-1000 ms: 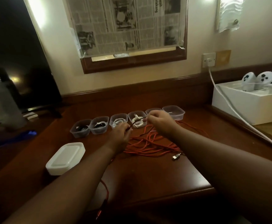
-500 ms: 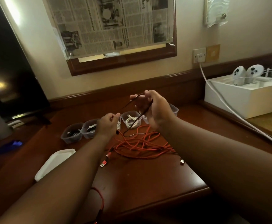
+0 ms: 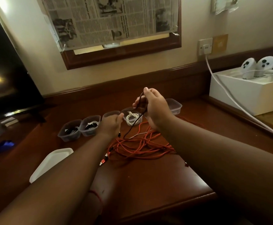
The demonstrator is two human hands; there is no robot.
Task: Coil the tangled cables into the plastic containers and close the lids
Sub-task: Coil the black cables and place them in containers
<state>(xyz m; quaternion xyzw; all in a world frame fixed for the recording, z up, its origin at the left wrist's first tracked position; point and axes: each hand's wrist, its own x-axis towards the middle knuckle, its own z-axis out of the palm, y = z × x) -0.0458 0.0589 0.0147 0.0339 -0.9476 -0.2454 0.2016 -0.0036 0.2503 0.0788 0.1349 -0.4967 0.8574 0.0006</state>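
wooden desk (image 3: 148, 184) | on it: clear containers (image 3: 90, 125), orange cables (image 3: 140, 146), white lid (image 3: 51, 163), white box (image 3: 249, 95)

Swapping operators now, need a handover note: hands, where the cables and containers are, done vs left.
Right hand: raised, pinching a loop of the thin dark cable.
Left hand: lower, gripping the same cable.
Tangled orange cables: loose on the wooden desk.
Row of clear plastic containers: three visibly hold cables, all visible ones unlidded.
White plastic lids: stacked at near left.
Done: some cables binned.
Left: finish the dark coil, coil the orange ones, close lids.
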